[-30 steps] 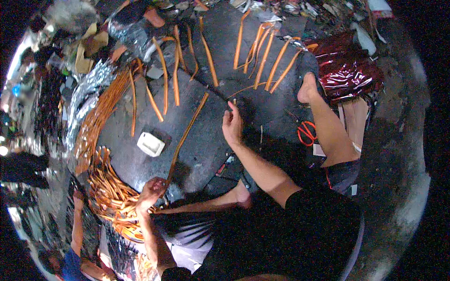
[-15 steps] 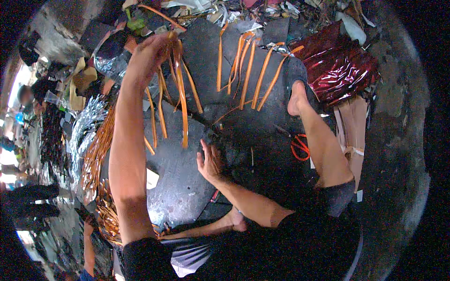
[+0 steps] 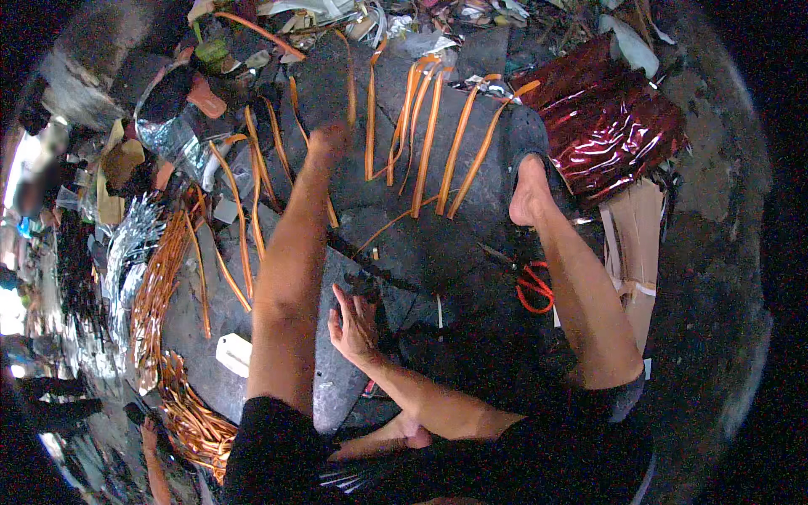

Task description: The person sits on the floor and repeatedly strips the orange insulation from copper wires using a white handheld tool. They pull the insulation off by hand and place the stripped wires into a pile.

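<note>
My left hand (image 3: pixel 328 139) reaches out over the dark work surface (image 3: pixel 290 362), among narrow orange strips. Its fingers are hidden and blurred, so whether it grips anything is unclear. Just beyond it lies one orange strip (image 3: pixel 351 80). Left of that arm, several loose orange strips (image 3: pixel 255 198) lie spaced apart, pointing toward me. Farther right, another row of orange strips (image 3: pixel 427 143) lies side by side, some close together. My right hand (image 3: pixel 353 328) hovers nearer to me with its fingers apart and nothing in them.
Scissors (image 3: pixel 539 290) with red-orange handles lie beside my bare leg. A shiny maroon sheet (image 3: pixel 598 126) and cardboard (image 3: pixel 635 244) are at right. Bundled orange strips (image 3: pixel 160 295) and silver strands (image 3: pixel 135 244) lie left, near a white block (image 3: pixel 234 355). Another person's arm (image 3: pixel 151 454) shows lower left.
My left hand has moved right and nearer, away from the strips it was holding up; those now lie spread at left. My right hand has shifted slightly left and nearer, still spread.
</note>
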The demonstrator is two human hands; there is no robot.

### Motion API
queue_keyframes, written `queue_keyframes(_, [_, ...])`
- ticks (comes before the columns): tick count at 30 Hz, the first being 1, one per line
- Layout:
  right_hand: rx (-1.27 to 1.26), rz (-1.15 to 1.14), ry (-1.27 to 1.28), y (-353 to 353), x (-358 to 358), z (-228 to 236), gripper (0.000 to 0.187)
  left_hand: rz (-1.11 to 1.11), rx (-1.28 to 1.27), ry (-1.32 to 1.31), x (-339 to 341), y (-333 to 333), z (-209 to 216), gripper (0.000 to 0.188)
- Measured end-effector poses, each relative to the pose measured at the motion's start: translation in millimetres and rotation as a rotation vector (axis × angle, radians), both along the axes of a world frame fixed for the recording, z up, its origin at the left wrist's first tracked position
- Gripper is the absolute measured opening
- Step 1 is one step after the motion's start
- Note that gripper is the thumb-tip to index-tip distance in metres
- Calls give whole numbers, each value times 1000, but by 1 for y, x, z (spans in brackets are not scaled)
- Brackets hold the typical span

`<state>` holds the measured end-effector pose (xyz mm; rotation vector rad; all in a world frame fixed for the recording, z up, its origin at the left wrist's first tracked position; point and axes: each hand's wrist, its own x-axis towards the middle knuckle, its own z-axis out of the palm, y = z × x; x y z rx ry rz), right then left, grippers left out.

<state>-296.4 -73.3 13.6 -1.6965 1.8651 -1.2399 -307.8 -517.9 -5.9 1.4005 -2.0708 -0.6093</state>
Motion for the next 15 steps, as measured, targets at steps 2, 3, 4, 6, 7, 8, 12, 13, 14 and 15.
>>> queue_keyframes(2, [-32,-140,34,-12,-40,-22,62,23,180,179,-87,70,-33,33])
queue_keyframes(3, [-45,-174,54,-14,-49,-28,63,59,144,162,-105,105,-28,33])
queue_keyframes(4, [-65,-153,51,-14,-41,-26,64,145,148,219,-86,116,-27,34])
queue_keyframes(6, [76,-35,-4,-6,-34,-20,61,204,150,307,-55,148,-13,34])
queue_keyframes(7, [-8,-58,16,-8,-29,-17,59,194,150,330,-31,164,-5,34])
queue_keyframes(8, [-105,-107,56,-12,-32,-19,57,159,56,304,-27,190,23,34])
queue_keyframes(12, [-82,-90,83,-10,-26,-14,52,317,85,182,69,302,78,38])
queue_keyframes(13, [-40,-117,64,-11,-27,-7,51,360,97,216,94,329,78,40])
queue_keyframes(14, [-43,-135,96,-12,-28,-9,51,408,111,247,121,359,78,41])
queue_keyframes(15, [-62,-139,120,-13,-21,-11,51,438,143,271,175,386,53,38])
